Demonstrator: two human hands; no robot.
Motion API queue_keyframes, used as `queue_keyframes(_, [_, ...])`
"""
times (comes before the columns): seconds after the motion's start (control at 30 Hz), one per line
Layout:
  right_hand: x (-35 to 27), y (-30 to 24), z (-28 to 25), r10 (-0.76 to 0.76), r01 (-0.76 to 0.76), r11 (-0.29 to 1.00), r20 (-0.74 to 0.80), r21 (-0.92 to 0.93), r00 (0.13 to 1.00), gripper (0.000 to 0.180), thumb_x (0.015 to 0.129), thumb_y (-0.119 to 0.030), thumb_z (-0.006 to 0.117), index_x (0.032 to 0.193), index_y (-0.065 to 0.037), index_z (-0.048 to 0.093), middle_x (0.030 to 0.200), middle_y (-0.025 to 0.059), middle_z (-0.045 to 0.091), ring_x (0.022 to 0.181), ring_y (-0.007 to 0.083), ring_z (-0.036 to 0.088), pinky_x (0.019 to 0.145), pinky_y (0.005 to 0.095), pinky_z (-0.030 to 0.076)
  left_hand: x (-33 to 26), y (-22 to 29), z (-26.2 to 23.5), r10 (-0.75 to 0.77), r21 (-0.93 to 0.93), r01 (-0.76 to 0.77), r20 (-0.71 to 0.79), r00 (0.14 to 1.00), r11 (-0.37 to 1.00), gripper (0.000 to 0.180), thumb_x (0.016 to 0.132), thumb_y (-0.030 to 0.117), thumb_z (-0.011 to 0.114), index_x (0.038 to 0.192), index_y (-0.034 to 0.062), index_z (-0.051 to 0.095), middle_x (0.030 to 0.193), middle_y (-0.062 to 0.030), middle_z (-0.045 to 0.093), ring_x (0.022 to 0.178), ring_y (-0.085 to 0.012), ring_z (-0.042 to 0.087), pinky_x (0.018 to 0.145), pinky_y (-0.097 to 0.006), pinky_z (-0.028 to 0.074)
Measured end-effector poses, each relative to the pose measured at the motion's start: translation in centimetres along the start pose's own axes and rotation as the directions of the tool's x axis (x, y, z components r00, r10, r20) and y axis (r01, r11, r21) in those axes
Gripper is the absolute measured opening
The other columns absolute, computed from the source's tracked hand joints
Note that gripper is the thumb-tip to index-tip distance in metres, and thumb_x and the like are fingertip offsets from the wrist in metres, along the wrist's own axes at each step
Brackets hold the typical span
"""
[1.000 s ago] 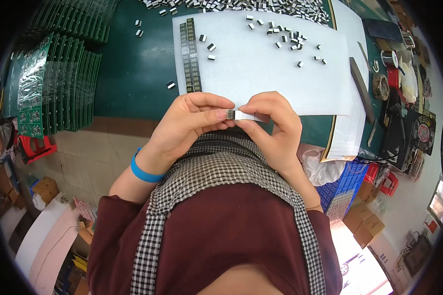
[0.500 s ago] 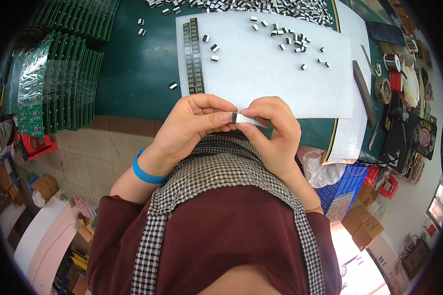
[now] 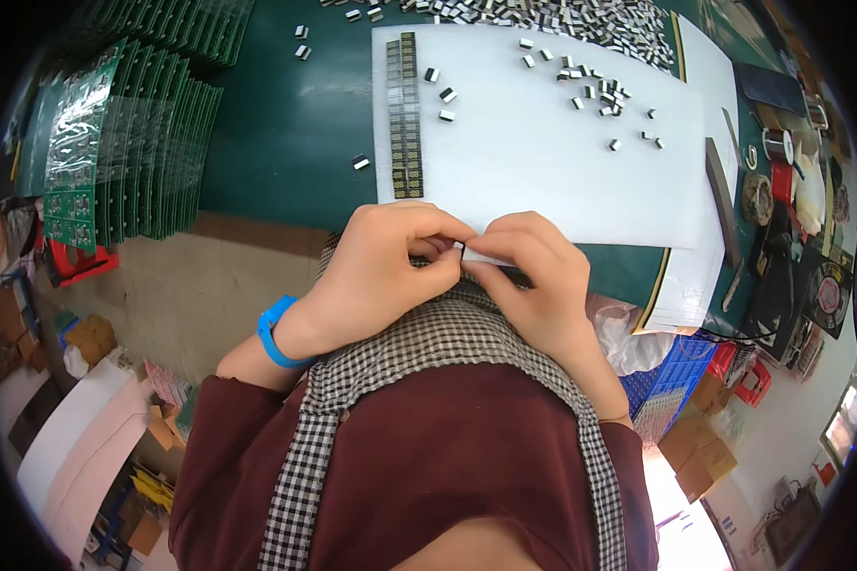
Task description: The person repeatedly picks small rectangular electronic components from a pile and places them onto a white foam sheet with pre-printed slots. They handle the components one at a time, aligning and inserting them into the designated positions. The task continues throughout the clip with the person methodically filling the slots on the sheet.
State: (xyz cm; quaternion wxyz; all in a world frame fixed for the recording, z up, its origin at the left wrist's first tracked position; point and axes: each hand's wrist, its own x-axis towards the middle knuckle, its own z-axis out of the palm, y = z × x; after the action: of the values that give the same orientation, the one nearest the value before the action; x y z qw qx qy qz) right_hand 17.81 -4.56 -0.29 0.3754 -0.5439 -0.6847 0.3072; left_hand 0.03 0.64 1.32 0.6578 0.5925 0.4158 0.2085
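Observation:
My left hand [image 3: 376,271], with a blue band at the wrist, is closed in a pinch at the table's near edge. Between its fingertips is a small black-and-white block, mostly hidden now. Thumb and fingers of my right hand [image 3: 541,281] pinch a short white strip [image 3: 486,258], whose left end meets the left fingertips. Just beyond the hands lies a white foam sheet [image 3: 533,181]. Two rows of black digit displays [image 3: 407,114] stand along its left side, and loose black-and-white blocks [image 3: 609,98] are scattered on its far right part.
A large heap of similar blocks [image 3: 552,21] covers the far side of the green table [image 3: 286,133]. Stacked green circuit boards [image 3: 129,152] stand at the left. At the right are a dark bar [image 3: 721,200], a solder wire spool [image 3: 777,145] and a blue crate [image 3: 671,376].
The view has shifted, so the table appears farther right. My left hand has turned over the block, hiding more of it. Both hands still pinch at the same spot.

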Motion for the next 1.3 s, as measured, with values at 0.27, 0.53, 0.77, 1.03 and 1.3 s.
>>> queue_keyframes(0.27, [0.4, 1.0, -0.4, 0.532, -0.580, 0.472, 0.311, 0.664, 0.788, 0.015, 0.088, -0.007, 0.060, 0.099, 0.002, 0.062, 0.083, 0.0046, 0.063, 0.077, 0.0089, 0.058, 0.065, 0.0209, 0.046, 2.2, -1.5, -4.8, 0.515, 0.597, -0.162, -0.485, 0.707, 0.785, 0.029, 0.076, -0.002, 0.063, 0.105, -0.0017, 0.063, 0.105, -0.0107, 0.061, 0.097, -0.0216, 0.059, 0.086, -0.029, 0.046])
queue_keyframes(0.53, [0.8, 1.3, -0.3, 0.539, -0.595, 0.471, 0.321, 0.651, 0.778, 0.021, 0.088, -0.011, 0.060, 0.105, 0.003, 0.061, 0.089, 0.0068, 0.065, 0.078, 0.0087, 0.059, 0.068, 0.0198, 0.046, 0.1, -3.4, -2.5, 0.515, 0.846, -0.272, -0.003, 0.857, 0.459, 0.029, 0.069, -0.001, 0.064, 0.098, -0.0014, 0.062, 0.092, -0.0123, 0.059, 0.084, -0.0276, 0.058, 0.073, -0.033, 0.050])
queue_keyframes(0.77, [1.5, 0.4, -0.1, 0.565, -0.605, 0.478, 0.304, 0.637, 0.767, 0.021, 0.084, -0.003, 0.064, 0.103, 0.005, 0.061, 0.096, 0.0080, 0.064, 0.090, 0.0109, 0.060, 0.081, 0.0229, 0.048, 0.7, -4.3, -3.7, 0.587, 0.879, -0.417, 0.216, 0.780, 0.231, 0.030, 0.066, -0.002, 0.065, 0.096, -0.0026, 0.061, 0.091, -0.0114, 0.059, 0.080, -0.0272, 0.059, 0.067, -0.033, 0.051])
queue_keyframes(1.03, [1.2, 0.7, 1.3, 0.116, -0.091, 0.974, -0.116, 0.208, 0.986, 0.020, 0.072, 0.002, 0.070, 0.091, -0.003, 0.066, 0.087, 0.0063, 0.061, 0.078, 0.0163, 0.060, 0.068, 0.0255, 0.049, 0.2, -2.8, -3.2, -0.060, -0.482, 0.037, -0.031, 0.998, 0.875, 0.019, 0.086, 0.005, 0.061, 0.102, -0.0042, 0.063, 0.091, -0.0090, 0.066, 0.082, -0.0155, 0.064, 0.074, -0.026, 0.054])
queue_keyframes(1.3, [1.5, 0.2, 1.1, -0.024, 0.048, 0.990, -0.176, 0.134, 0.984, 0.024, 0.067, 0.003, 0.073, 0.089, -0.003, 0.066, 0.083, 0.0071, 0.060, 0.074, 0.0168, 0.061, 0.061, 0.0261, 0.050, 0.7, -3.3, -1.6, -0.171, -0.737, 0.187, 0.098, 0.980, 0.649, 0.017, 0.088, 0.008, 0.061, 0.103, -0.0010, 0.062, 0.094, -0.0091, 0.066, 0.083, -0.0151, 0.065, 0.076, -0.026, 0.054])
